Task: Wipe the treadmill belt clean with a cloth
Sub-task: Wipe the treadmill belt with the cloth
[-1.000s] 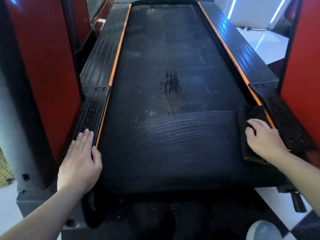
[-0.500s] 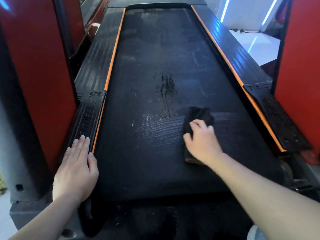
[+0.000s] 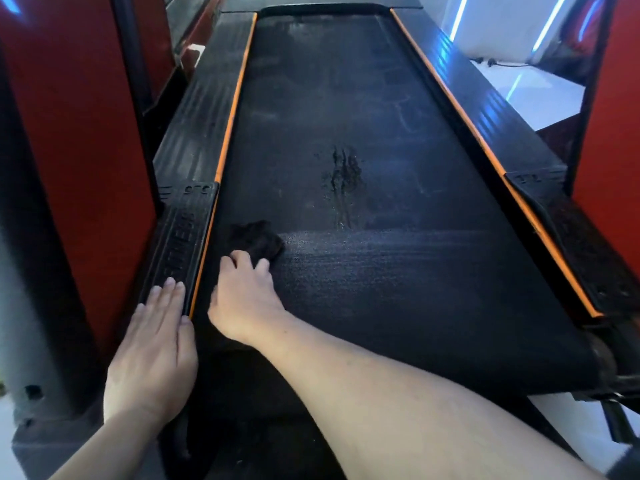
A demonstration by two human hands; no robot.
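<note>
The black treadmill belt (image 3: pixel 381 299) runs away from me between two orange-edged side rails. A dark cloth (image 3: pixel 256 237) lies bunched on the belt close to its left edge. My right hand (image 3: pixel 246 296) reaches across and grips the cloth's near side with bent fingers. My left hand (image 3: pixel 152 351) rests flat, fingers straight, on the left foot rail (image 3: pixel 180 237). A damp wiped band stretches across the belt to the right of the cloth. Farther up the belt sits a dark smear (image 3: pixel 343 181).
Red uprights stand close on the left (image 3: pixel 69 133) and on the right (image 3: pixel 616 133). The right side rail (image 3: pixel 485 109) borders a white floor (image 3: pixel 519 88) with a cable on it. The belt's near end drops off just below my right wrist.
My right hand has swept the cloth from the belt's right edge across to its left edge, leaving a damp streak. The left hand stayed on the left rail.
</note>
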